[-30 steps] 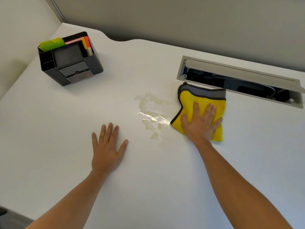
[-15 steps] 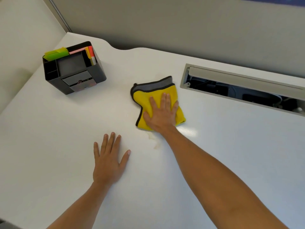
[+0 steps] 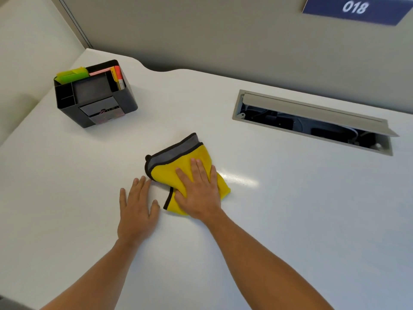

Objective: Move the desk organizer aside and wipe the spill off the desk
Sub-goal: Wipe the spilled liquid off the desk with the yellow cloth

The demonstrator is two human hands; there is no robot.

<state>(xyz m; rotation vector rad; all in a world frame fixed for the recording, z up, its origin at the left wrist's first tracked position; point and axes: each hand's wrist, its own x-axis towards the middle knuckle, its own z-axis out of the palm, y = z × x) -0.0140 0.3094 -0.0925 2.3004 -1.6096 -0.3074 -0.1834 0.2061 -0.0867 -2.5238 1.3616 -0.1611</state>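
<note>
A yellow cloth (image 3: 169,173) with a grey, black-edged border lies folded on the white desk (image 3: 290,220) near its middle. My right hand (image 3: 199,191) presses flat on the cloth, fingers spread. My left hand (image 3: 137,211) rests flat on the desk just left of the cloth, its fingertips almost touching the cloth's edge. The black desk organizer (image 3: 95,95) stands at the far left back of the desk, holding green, pink and orange items. No spill shows; a shiny damp streak (image 3: 239,179) lies right of the cloth.
An open cable tray (image 3: 312,121) with a raised grey lid is sunk into the desk at the back right. Grey partition walls run along the back and left. A blue sign (image 3: 355,8) reading 018 hangs on the back wall.
My right hand slid the cloth leftward over the spill and then toward me; the puddle is no longer visible. My left hand stayed flat on the desk.
</note>
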